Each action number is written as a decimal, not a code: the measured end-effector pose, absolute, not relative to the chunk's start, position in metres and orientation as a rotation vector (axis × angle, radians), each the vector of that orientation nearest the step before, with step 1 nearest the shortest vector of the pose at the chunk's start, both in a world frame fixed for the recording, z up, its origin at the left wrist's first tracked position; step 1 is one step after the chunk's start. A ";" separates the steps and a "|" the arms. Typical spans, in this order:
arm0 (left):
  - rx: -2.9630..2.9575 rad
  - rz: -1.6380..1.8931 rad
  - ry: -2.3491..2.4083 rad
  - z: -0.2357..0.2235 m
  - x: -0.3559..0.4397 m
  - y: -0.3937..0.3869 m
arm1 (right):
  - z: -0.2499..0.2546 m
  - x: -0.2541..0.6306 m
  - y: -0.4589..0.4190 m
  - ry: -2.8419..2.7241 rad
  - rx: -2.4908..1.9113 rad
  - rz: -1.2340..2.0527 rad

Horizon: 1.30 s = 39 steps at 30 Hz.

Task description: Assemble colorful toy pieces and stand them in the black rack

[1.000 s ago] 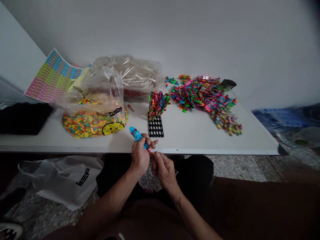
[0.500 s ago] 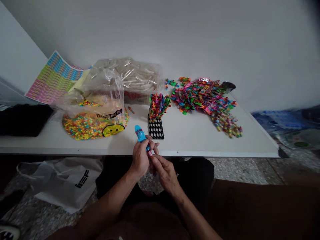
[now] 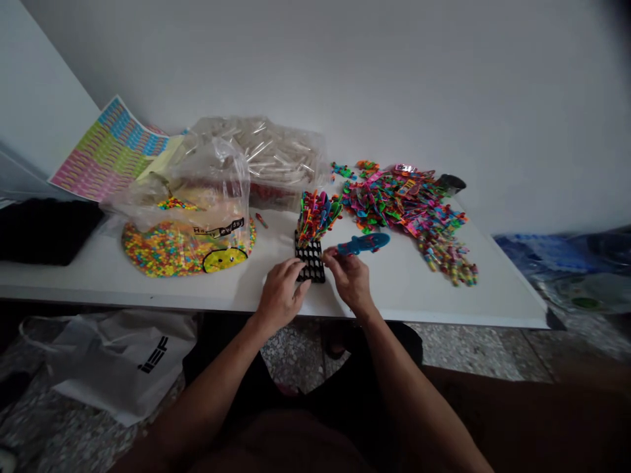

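A blue toy skateboard [image 3: 363, 244] with small red wheels points up and to the right from my right hand [image 3: 351, 279]. My thumb and fingertips are closed around its lower end, which they partly hide. My left hand [image 3: 283, 295] rests with fingers apart at the near left edge of a black perforated rack [image 3: 311, 253], and its fingertips appear to touch it. Several colourful toy skateboards [image 3: 318, 213] stand packed upright in the far part of the rack. Bare holes show in the near part, between my hands.
A large pile of similar colourful toys [image 3: 394, 197] covers the table's right side, with a dark cup [image 3: 451, 184] behind. To the left are a bag of candy beads [image 3: 158, 249], a bag of clear tubes [image 3: 276, 148], a sticker sheet [image 3: 111, 148] and one small filled tube [image 3: 261, 221].
Both hands have moved from the table's front edge up to the rack and come apart. The blue toy skateboard has passed from my left hand into my right and moved rightward.
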State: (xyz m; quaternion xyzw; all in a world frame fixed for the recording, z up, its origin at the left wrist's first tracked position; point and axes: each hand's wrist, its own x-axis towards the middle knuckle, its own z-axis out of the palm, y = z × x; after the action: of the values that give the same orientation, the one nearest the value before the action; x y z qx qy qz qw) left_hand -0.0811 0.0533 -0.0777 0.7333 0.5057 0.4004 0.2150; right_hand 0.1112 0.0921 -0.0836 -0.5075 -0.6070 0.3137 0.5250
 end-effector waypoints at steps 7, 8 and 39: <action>2.314 0.840 1.555 -0.096 -0.078 0.051 | -0.110 0.101 0.144 -1.534 -1.325 0.671; 2.318 0.843 1.558 -0.096 -0.078 0.051 | -0.112 0.100 0.144 -1.545 -1.338 0.664; 2.375 0.931 1.551 -0.105 -0.080 0.057 | -0.072 0.188 0.182 -1.554 -1.672 0.209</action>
State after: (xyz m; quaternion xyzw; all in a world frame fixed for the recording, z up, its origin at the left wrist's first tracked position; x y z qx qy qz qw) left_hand -0.0803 0.0569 -0.1048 0.7930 0.5180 0.3110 0.0780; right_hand 0.1879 0.1816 -0.0716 -0.6647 -0.6176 0.0829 0.4121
